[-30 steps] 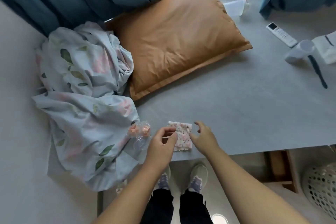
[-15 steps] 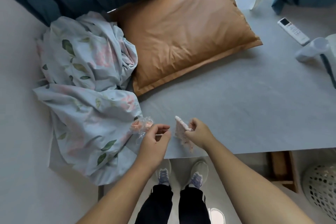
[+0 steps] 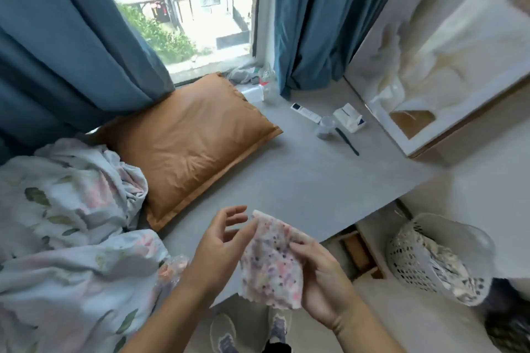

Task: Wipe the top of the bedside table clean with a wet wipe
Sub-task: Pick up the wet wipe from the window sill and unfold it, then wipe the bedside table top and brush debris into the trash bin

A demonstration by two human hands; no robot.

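Speckled cloth: I see a small wet wipe (image 3: 271,262) with pink and purple dots, low in the middle of the head view, up in the air just above the near edge of the grey top.
Right hand: my right hand (image 3: 321,281) is at the lower right of the wipe and pinches its right side, thumb on the front, fingers behind.
Left hand: my left hand (image 3: 218,246) is at the lower middle, just left of the wipe. The fingers (image 3: 235,213) are curled loose and spread a bit. The thumb tip touches the wipe's left edge, or is very near it; I cannot tell which. It is not gripping anything.
Grey top: the flat grey surface (image 3: 301,180) fills the middle of the frame. I cannot tell if this is the bedside table.
Pillow: an orange-brown pillow (image 3: 186,146) lies on the grey top, middle left.
Blanket: a crumpled flowery blanket (image 3: 66,223) is at the lower left, touching the pillow.
Small things: a white remote (image 3: 305,114), a clear cup (image 3: 325,127) on its side, a white pack (image 3: 348,117) and a dark thin stick (image 3: 347,142) sit close together, upper right of the middle.
Curtains: blue curtains (image 3: 57,51) hang at both sides of the window at the top.
Basket: a white basket (image 3: 430,258) with holes stands on the floor, lower right.
Shoes: my shoes (image 3: 225,335) show at the bottom edge.
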